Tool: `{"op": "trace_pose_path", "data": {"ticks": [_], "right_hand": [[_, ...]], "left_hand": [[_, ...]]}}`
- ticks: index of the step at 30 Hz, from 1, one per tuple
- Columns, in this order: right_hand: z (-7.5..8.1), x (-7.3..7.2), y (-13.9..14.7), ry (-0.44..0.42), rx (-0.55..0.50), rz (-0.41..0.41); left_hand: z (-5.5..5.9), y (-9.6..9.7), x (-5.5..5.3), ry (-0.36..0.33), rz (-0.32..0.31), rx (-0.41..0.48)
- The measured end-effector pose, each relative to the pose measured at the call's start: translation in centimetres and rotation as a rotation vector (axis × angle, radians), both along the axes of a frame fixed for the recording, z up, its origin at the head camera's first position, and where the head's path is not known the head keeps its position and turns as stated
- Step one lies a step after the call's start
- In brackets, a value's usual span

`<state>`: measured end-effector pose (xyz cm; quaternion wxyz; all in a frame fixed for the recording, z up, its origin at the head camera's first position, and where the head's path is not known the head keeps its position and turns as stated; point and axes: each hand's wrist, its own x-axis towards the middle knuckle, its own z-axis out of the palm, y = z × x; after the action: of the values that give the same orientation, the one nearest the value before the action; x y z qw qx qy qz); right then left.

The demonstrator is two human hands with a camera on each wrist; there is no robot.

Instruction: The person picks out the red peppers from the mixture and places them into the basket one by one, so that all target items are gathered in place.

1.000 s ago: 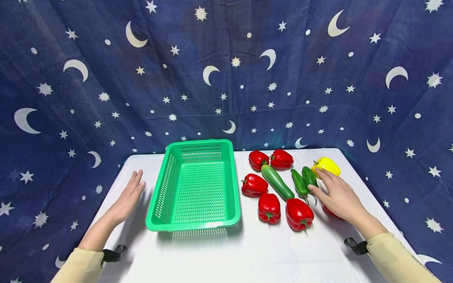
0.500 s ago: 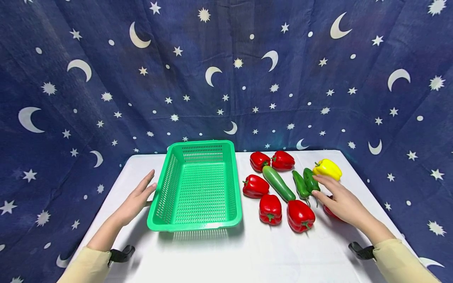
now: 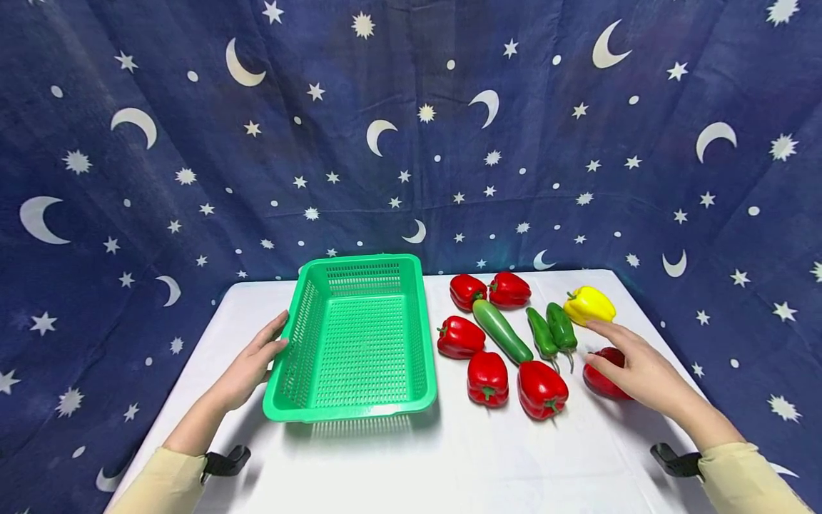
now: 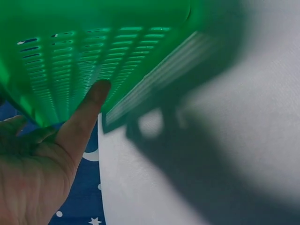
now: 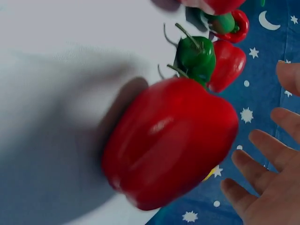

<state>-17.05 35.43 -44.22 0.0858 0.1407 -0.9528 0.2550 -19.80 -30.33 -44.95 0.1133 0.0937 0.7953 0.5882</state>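
Note:
A green plastic basket (image 3: 362, 350) with slotted walls stands on the white table. My left hand (image 3: 247, 371) is at the basket's left side, fingers extended; in the left wrist view, the thumb (image 4: 86, 115) appears against the slotted wall, though contact is hard to confirm. My right hand (image 3: 655, 375) hovers over a red bell pepper (image 3: 600, 382) at the table's right, partly covering it in the head view. From the right wrist, that same red bell pepper (image 5: 171, 145) lies apart from my spread fingers (image 5: 255, 171). A yellow bell pepper (image 3: 589, 305) lies just beyond the right fingertips.
Between basket and right hand lie two dark green peppers (image 3: 551, 332), a long green zucchini-like vegetable (image 3: 503, 332) and several red bell peppers (image 3: 486, 378). A blue cloth (image 3: 411, 143) with moons and stars hangs behind the table. Each wrist wears a black strap.
My left hand has moved right, up to the basket's left side. My right hand has drawn back and rightward from the green and yellow peppers to above the red bell pepper.

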Motion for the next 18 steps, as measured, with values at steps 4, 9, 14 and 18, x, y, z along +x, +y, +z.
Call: {"op": "trace_pose_path", "data": {"ticks": [4,9,14,18], "right_hand": [[-0.1,0.2,0.8,-0.017,0.006,-0.018],[-0.5,0.6,1.7,-0.023,0.015,-0.032],[-0.9,0.8,2.3,-0.080,0.024,-0.060],[-1.0,1.2,2.6,-0.154,0.045,-0.085]], "left_hand": [[0.0,0.0,0.0,-0.035,-0.010,0.021],[-0.2,0.0,-0.1,-0.063,-0.011,0.051],[-0.5,0.0,-0.1,-0.081,-0.012,0.076],[-0.6,0.0,-0.1,-0.088,-0.017,0.090]]}}
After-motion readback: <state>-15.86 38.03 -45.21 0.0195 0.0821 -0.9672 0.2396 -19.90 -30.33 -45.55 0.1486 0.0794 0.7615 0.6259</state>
